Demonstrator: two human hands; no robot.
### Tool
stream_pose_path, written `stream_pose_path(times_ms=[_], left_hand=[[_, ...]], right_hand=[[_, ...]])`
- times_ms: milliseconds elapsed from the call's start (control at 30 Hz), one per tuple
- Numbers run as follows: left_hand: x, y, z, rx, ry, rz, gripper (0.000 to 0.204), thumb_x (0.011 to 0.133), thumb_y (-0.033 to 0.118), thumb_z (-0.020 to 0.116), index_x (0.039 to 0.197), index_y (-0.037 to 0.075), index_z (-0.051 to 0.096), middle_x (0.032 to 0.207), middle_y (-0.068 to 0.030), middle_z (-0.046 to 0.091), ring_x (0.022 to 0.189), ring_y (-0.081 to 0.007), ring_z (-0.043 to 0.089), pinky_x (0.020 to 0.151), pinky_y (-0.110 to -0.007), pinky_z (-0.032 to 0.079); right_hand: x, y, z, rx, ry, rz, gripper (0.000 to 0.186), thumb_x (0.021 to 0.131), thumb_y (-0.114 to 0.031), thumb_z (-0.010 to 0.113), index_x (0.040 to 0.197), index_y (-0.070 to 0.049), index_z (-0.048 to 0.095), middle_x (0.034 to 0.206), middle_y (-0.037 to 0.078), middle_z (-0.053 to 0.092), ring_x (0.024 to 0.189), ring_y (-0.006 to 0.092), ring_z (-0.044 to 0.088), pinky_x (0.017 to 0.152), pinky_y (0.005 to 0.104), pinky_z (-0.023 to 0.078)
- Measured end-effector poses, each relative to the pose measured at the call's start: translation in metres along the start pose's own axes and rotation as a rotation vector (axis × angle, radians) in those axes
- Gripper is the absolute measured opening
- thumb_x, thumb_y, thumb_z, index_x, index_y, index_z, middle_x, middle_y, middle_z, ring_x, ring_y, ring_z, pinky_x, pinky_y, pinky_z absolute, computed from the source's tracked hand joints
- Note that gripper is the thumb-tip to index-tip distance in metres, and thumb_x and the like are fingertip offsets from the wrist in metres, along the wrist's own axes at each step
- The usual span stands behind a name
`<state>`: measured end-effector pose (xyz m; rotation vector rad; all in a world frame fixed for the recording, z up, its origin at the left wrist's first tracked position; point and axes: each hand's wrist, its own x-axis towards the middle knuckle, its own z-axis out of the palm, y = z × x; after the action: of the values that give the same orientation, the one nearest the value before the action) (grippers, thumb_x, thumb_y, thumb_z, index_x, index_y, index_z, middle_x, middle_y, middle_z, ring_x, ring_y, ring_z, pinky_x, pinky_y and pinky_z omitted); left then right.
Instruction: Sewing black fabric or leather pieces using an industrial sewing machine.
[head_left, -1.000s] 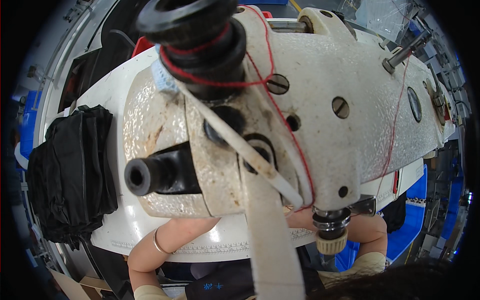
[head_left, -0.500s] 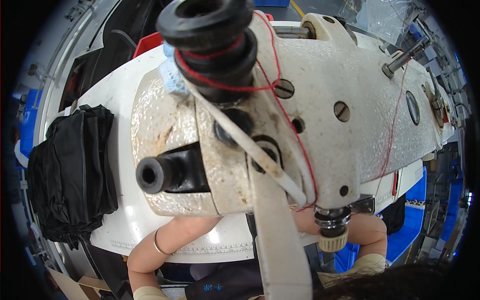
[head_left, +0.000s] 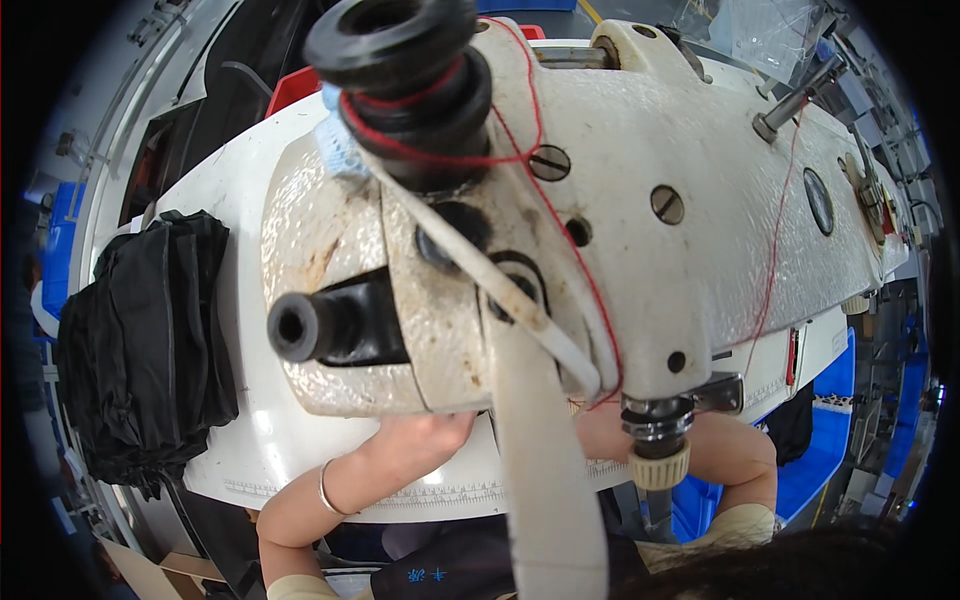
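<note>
A white sewing machine head (head_left: 640,290) fills the middle of the view, close up. Red thread (head_left: 575,255) loops round its black post (head_left: 420,130) and runs down to the tension knob (head_left: 658,462). Under the machine's near edge shows the back of my left hand (head_left: 440,432); its fingers are hidden by the machine. My right hand (head_left: 604,436) is partly visible between the white lever (head_left: 550,470) and the tension knob, its fingers also out of sight. Whatever the hands hold or touch cannot be seen.
A pile of black fabric pieces (head_left: 150,350) lies on the left of the white table (head_left: 255,440). Along the near edge runs a ruler strip (head_left: 400,499). Blue bins (head_left: 828,440) stand at the right, with black material beside them. Something red (head_left: 296,90) sits beyond the far left edge.
The machine sits slightly higher and further left in the picture. More of my left hand shows below it, shifted a little to the right. The black fabric pile stays put.
</note>
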<state>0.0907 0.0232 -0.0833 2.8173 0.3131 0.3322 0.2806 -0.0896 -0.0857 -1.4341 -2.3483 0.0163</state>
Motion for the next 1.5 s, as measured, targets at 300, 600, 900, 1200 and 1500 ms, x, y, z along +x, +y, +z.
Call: stream_pose_path(times_ms=[300,600,900,1200,1500], left_hand=[[0.019,-0.014,-0.002,0.024,0.153,0.036,0.035,0.067,0.005,0.063,0.101,0.002,0.069,0.102,-0.0158,0.065,0.093,-0.0332,0.063,0.082,-0.043,0.051],[0.015,-0.024,0.002,0.016,0.175,0.047,0.034,0.067,0.005,0.063,0.101,0.002,0.068,0.101,-0.0158,0.064,0.093,-0.0334,0.063,0.081,-0.044,0.051],[0.02,-0.015,-0.011,0.051,0.169,0.009,0.034,0.068,0.005,0.063,0.101,0.002,0.068,0.101,-0.0157,0.064,0.093,-0.0335,0.063,0.081,-0.044,0.051],[0.02,0.041,-0.049,0.441,0.094,-0.076,0.024,0.068,0.005,0.061,0.091,-0.002,0.059,0.087,-0.0114,0.052,0.08,-0.0244,0.053,0.084,-0.037,0.045],[0.029,0.018,-0.067,0.053,0.222,-0.069,0.022,0.067,0.005,0.07,0.087,0.001,0.061,0.074,-0.0067,0.051,0.069,-0.0232,0.053,0.067,-0.036,0.045]], right_hand=[[0.007,0.004,0.015,0.618,-0.058,0.51,0.022,0.079,-0.023,0.066,0.093,-0.006,0.064,0.089,0.012,0.065,0.083,0.0318,0.063,0.066,0.0407,0.052],[-0.01,0.019,0.023,0.867,-0.182,0.491,0.035,0.083,-0.036,0.069,0.108,-0.011,0.065,0.091,0.014,0.067,0.087,0.0314,0.066,0.075,0.0395,0.053],[-0.007,0.024,0.007,0.757,-0.063,0.471,0.031,0.078,-0.025,0.072,0.103,-0.007,0.065,0.095,0.009,0.067,0.087,0.0271,0.065,0.074,0.0364,0.052],[0.004,0.038,-0.011,-0.426,0.103,-0.113,0.022,0.058,-0.016,0.063,0.079,-0.011,0.066,0.087,0.002,0.059,0.083,0.0186,0.055,0.069,0.0321,0.048],[0.019,0.021,-0.031,-0.391,0.129,-0.496,0.031,0.064,-0.013,0.062,0.091,0.001,0.068,0.094,0.011,0.064,0.089,0.0205,0.059,0.083,0.0336,0.05]])
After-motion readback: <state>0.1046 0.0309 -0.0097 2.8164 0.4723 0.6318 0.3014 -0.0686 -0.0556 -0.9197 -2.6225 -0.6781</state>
